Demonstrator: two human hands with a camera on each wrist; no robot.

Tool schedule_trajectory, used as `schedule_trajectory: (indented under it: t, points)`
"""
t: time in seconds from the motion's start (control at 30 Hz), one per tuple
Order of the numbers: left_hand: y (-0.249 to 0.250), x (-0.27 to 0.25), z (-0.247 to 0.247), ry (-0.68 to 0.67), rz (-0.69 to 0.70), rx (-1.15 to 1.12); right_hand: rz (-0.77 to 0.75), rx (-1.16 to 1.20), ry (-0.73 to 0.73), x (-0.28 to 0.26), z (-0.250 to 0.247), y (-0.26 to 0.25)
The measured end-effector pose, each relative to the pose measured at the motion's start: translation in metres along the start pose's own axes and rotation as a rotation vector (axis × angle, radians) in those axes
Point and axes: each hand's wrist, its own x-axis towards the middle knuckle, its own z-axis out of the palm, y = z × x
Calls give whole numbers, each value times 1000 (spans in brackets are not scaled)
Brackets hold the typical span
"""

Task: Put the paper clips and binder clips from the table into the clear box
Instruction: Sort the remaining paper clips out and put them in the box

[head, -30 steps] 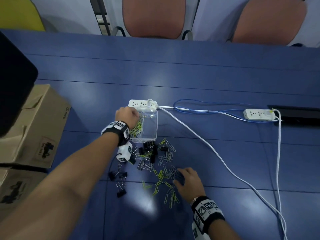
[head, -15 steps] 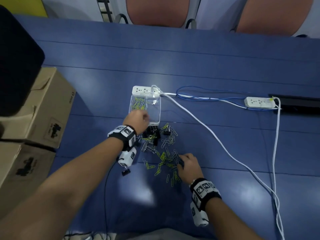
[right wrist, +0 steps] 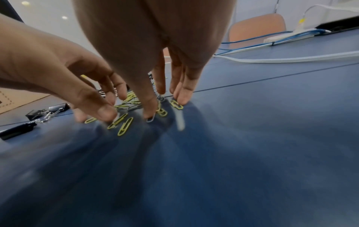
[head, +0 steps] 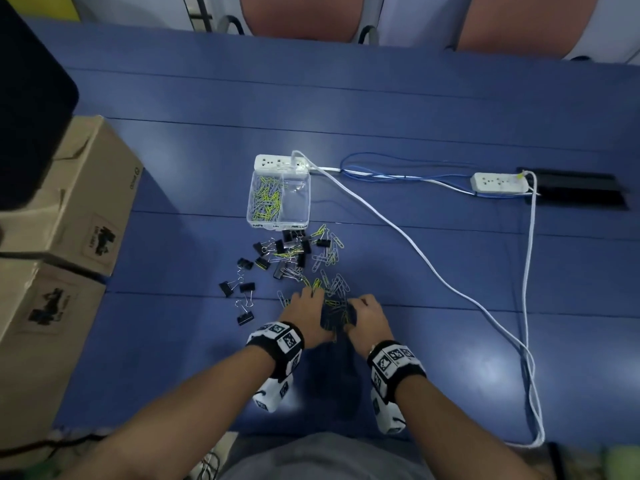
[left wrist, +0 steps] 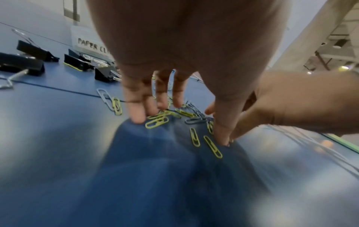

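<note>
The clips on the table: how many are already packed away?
Some yellow and silver paper clips already lie in the clear box, in its left half. The left hand and right hand are raking loose paper clips together. The black binder clips and many paper clips remain on the table.

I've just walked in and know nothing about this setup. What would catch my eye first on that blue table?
Probably the scatter of paper clips and black binder clips spread mid-table, with the left hand and right hand down side by side at its near edge, fingertips on the clips. Just beyond sits the clear box, yellow clips filling its left compartment. A white cable snakes off to the right.
</note>
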Motion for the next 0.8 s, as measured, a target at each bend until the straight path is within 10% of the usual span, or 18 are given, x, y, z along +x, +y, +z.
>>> schedule_trajectory:
  t: [0.23,0.43,0.8]
  points:
    - [-1,-4,1,190,86,-221,84,282,202,-3,-3,7]
    - [-12,-11,5,214,-317,129,203,-32,10,-13,-1,7]
    - [7,5,12,70,39,113,127,-94,10,2,1,6]
